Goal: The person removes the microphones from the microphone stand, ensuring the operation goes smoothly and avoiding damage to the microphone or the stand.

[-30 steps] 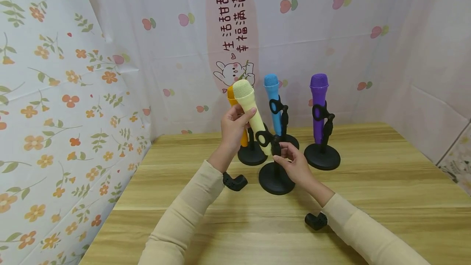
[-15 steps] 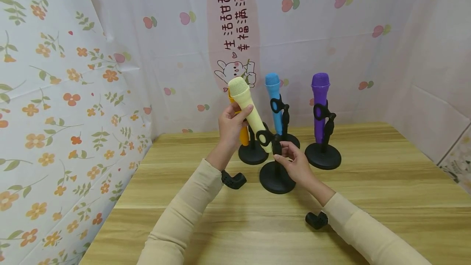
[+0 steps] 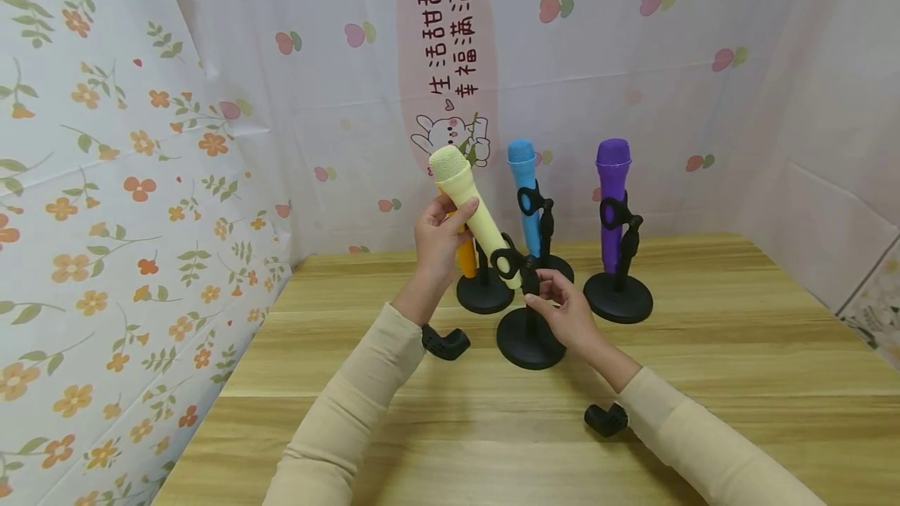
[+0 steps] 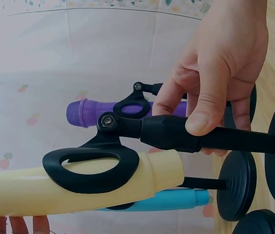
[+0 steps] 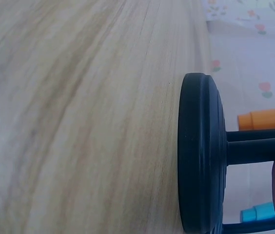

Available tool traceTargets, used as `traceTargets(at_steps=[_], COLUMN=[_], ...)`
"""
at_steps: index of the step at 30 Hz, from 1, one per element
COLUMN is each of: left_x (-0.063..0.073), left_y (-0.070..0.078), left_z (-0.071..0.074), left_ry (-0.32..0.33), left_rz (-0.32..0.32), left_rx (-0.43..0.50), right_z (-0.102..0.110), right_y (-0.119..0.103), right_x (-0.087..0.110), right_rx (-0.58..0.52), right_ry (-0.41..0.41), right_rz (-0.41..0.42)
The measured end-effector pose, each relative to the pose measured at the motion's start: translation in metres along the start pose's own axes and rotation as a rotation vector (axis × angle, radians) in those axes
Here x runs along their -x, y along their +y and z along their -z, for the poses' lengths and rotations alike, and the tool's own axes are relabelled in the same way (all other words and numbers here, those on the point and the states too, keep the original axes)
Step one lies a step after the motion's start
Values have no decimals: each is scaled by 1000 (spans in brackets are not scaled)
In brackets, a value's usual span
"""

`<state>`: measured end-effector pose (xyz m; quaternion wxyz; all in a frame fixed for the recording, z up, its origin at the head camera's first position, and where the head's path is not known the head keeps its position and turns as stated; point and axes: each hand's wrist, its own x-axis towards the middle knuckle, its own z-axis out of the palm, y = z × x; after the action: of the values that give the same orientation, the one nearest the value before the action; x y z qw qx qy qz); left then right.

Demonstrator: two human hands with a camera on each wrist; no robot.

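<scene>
Left grip point(image 3: 437, 239) is pinching the pale yellow mic point(image 3: 480, 215) just below the head, thumb across the front and fingers behind, while the right grip point(image 3: 568, 315) pinches the pole of the front stand point(image 3: 530, 342), high up near the joint. That yellow mic leans head-up to the person's left, its tail end poking a bit through the black clip point(image 4: 109, 140). Base looks flat on the worktop point(image 3: 492, 443) from where I'm standing.

What would worry me: the clip wraps the mic way down by its tail, so nearly all the length hangs off to one side. If the left grip lets go now, I reckon the joint could sag, the mic could slip, or the whole stand could tip that way. Pushing harder without the right grip bracing the pole might skid the base, too.

Also kinda crowded back there. Orange mic point(image 3: 466, 260) is right behind the left grip, can't tell if they're touching, so a backward swing of the elbow or knuckles could knock it. Blue mic point(image 3: 529, 229) sits close behind too. Purple mic point(image 3: 613, 170) is off to the right, probably safe.
</scene>
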<state>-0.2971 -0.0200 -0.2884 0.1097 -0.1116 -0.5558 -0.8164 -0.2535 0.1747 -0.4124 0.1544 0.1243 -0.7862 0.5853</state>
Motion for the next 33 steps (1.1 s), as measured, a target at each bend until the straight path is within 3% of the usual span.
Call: traceTargets(at_steps=[33], left_x=[0], left_y=[1], left_z=[12], left_ry=[33], left_rz=[1], left_rx=[97], right_z=[0], right_y=[3], right_x=[-2], right_rx=[10], right_ry=[21], right_rz=[27])
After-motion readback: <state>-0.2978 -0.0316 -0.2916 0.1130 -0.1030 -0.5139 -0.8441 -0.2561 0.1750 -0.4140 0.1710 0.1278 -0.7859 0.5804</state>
